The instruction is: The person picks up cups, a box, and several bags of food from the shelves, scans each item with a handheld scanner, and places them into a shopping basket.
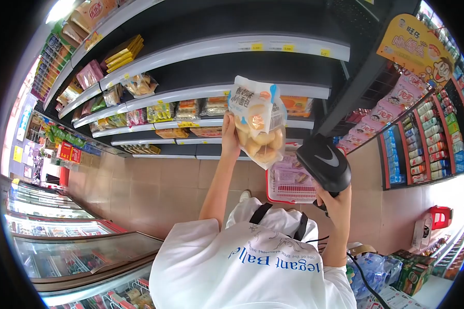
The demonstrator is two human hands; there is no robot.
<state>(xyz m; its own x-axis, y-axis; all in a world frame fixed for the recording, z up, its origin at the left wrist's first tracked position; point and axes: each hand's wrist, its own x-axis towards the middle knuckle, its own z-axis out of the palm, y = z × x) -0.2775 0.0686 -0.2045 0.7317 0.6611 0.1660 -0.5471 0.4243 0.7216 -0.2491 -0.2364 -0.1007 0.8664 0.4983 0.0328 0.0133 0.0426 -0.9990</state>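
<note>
My left hand [231, 138] grips the left edge of a bag of small bread rolls [260, 123], raised in front of the shelves. The bag is part clear, part white and blue, with round golden rolls visible inside and a barcode on its right side. In my right hand [335, 198] is a black handheld barcode scanner [325, 164], its head tilted up beside the bag but apart from it. A black cable [366, 280] runs at the lower right. Below the bag and scanner, a pink-and-white plastic basket [292, 194] holds pink packages.
Dark shelves [206, 56] with price strips curve across the front, carrying bagged snacks at left and low down. Glass-topped freezers [87, 252] line the left. Drink shelves [425, 134] stand at right, and wrapped bottles [371, 273] and a green box [412, 270] sit lower right.
</note>
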